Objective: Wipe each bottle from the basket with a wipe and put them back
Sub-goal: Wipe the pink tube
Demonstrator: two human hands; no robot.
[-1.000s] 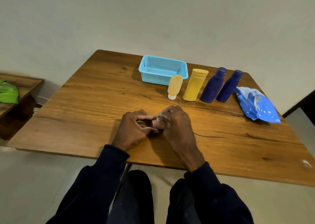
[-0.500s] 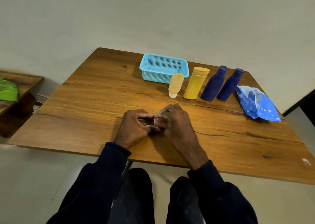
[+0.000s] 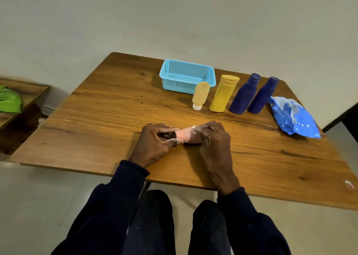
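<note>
Left hand (image 3: 155,144) pinches the dark cap end of the pink bottle (image 3: 185,136), thumb and fingers curled round it. The bottle lies on its side on the table (image 3: 96,119), near the front edge, spanning both hands. Right hand (image 3: 215,140) is curled over the other end, with a scrap of white wipe (image 3: 193,127) showing at the fingers. I judge it small, light, rigid plastic, probably slick once damp, so anchor at the cap and rub along the body, light pressure, or it rolls. Back row: basket (image 3: 178,87) with nothing visible inside, orange tube (image 3: 201,93) standing cap down just in front of it, yellow bottle (image 3: 222,93), two blue bottles (image 3: 244,95) (image 3: 262,95) upright and side by side, and the wipe pack (image 3: 294,117) at far right. For the upright ones I'd take mid-body, not the cap.
</note>
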